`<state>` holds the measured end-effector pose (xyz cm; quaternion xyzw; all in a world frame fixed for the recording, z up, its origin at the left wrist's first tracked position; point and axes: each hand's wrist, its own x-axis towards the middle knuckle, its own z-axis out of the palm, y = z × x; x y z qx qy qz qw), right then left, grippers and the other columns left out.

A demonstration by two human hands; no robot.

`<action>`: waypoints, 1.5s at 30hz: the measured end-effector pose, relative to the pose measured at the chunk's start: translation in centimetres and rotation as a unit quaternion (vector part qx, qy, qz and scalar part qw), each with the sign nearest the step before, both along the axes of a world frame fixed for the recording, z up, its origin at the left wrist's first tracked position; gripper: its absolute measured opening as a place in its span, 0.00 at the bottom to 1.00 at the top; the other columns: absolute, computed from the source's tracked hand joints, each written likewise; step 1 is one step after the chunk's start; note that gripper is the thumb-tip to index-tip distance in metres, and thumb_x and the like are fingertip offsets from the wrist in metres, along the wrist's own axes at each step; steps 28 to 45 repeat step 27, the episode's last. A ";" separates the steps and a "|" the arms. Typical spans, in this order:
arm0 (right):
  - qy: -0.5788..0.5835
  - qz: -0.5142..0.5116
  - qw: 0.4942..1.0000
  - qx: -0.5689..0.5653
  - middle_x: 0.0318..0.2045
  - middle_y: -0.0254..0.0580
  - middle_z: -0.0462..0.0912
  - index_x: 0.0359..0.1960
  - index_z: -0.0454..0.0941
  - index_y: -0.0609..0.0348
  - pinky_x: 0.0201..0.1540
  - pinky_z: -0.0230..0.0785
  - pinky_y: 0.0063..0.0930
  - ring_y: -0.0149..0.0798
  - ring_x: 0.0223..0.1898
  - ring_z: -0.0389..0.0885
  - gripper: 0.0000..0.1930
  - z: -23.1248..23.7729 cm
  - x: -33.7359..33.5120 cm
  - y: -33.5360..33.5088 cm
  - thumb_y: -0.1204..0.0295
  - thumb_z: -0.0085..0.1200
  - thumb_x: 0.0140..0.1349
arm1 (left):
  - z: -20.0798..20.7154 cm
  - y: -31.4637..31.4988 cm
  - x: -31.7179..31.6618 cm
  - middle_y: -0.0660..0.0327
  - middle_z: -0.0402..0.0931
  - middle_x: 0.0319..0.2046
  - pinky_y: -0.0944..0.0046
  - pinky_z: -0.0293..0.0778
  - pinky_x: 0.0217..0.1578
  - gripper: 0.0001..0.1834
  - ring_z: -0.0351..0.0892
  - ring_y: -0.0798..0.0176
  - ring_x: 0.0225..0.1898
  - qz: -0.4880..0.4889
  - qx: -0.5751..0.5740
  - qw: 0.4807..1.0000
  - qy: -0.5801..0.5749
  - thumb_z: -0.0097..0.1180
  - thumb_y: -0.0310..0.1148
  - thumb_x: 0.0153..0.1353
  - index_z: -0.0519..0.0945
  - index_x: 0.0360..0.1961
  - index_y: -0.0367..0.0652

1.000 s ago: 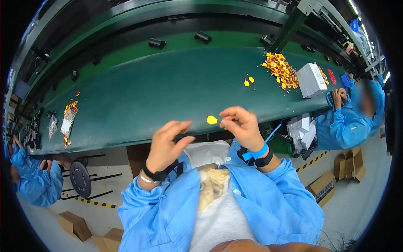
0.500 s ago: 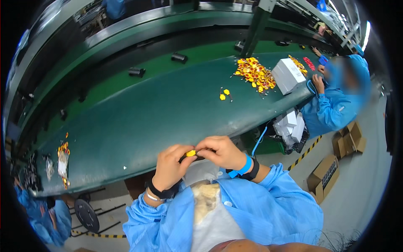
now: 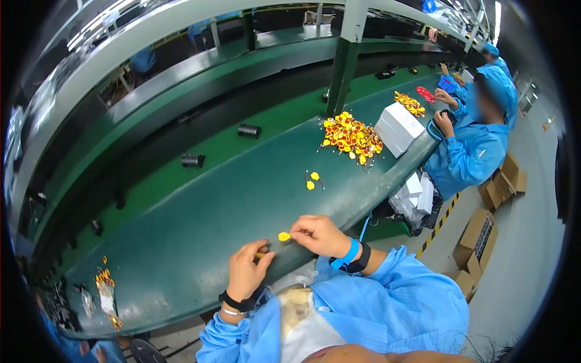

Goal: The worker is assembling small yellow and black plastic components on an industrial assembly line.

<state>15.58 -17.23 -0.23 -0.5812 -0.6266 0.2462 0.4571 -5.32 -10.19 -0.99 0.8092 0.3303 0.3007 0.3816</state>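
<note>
Between the thumb and fingertips of my right hand (image 3: pixel 318 236) is a small flat yellow piece (image 3: pixel 284 236), held over the green work surface (image 3: pixel 224 212). My left hand (image 3: pixel 247 269) is just to its left, apart from the piece, with fingers curled and thumb pressed in; a bit of dull yellow shows at the fingertips, too small to name. Farther off lie a few loose yellow pieces (image 3: pixel 311 185) with dark leads. Beyond them is a big heap of yellow and dark red pieces (image 3: pixel 351 136).
A white box (image 3: pixel 399 129) stands right of the heap. Past it, a person in blue (image 3: pixel 472 145) works at the same surface. Black cylindrical parts (image 3: pixel 249 131) lie on the far green strip. More pieces and a bag (image 3: pixel 107 299) are at left. A post (image 3: pixel 344 66) rises behind the heap.
My hands have moved apart, the right one carrying the yellow piece away from the left. Both are now farther over the surface. The view has shifted.
</note>
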 end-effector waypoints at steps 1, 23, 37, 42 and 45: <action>0.001 -0.012 1.000 0.008 0.25 0.44 0.77 0.28 0.76 0.62 0.28 0.67 0.31 0.42 0.24 0.76 0.04 -0.4 1.0 0.1 0.74 0.53 0.55 | -0.4 0.6 -0.2 0.54 0.79 0.28 0.64 0.74 0.30 0.13 0.80 0.55 0.29 0.010 -0.030 0.999 0.027 0.63 0.27 0.49 0.80 0.37 0.39; -0.005 -0.289 0.957 -0.017 0.22 0.43 0.78 0.27 0.75 0.57 0.28 0.67 0.37 0.47 0.24 0.77 0.05 -4.9 9.9 -0.9 0.70 0.51 0.57 | -3.7 4.0 0.1 0.62 0.77 0.20 0.78 0.64 0.12 0.07 0.72 0.74 0.15 0.127 -0.298 0.946 0.002 0.56 0.28 0.60 0.78 0.31 0.34; 0.018 -0.297 0.955 -0.011 0.22 0.44 0.78 0.28 0.76 0.57 0.29 0.68 0.38 0.45 0.25 0.78 0.05 -5.5 10.0 -0.6 0.69 0.54 0.56 | -3.1 4.3 0.3 0.62 0.77 0.19 0.78 0.65 0.12 0.08 0.73 0.73 0.15 0.125 -0.311 0.942 0.012 0.56 0.31 0.60 0.78 0.32 0.35; 0.018 -0.297 0.955 -0.011 0.22 0.44 0.78 0.28 0.76 0.57 0.29 0.68 0.38 0.45 0.25 0.78 0.05 -5.5 10.0 -0.6 0.69 0.54 0.56 | -3.1 4.3 0.3 0.62 0.77 0.19 0.78 0.65 0.12 0.08 0.73 0.73 0.15 0.125 -0.311 0.942 0.012 0.56 0.31 0.60 0.78 0.32 0.35; 0.018 -0.297 0.955 -0.011 0.22 0.44 0.78 0.28 0.76 0.57 0.29 0.68 0.38 0.45 0.25 0.78 0.05 -5.5 10.0 -0.6 0.69 0.54 0.56 | -3.1 4.3 0.3 0.62 0.77 0.19 0.78 0.65 0.12 0.08 0.73 0.73 0.15 0.125 -0.311 0.942 0.012 0.56 0.31 0.60 0.78 0.32 0.35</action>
